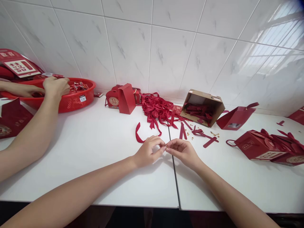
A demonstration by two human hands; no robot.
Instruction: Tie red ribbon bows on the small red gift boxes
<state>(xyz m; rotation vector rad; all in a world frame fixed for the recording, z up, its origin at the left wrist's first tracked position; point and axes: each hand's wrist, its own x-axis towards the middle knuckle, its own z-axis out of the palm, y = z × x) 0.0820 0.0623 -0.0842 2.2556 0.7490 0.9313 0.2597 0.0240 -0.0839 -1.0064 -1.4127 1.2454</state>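
Gold piece [166, 148], white table [95, 152], tiled wall [166, 47]

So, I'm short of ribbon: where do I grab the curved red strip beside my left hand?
The curved red strip lies limp on the table, so pinch its free far end from above with the left hand; that end looks broad and unobstructed.

Red ribbons [156, 109], red basket [71, 102], red boxes [258, 147] with gold emblems, brown carton [201, 96], gold bit [166, 148], white table [95, 142], grey-veined white tiles [166, 47].
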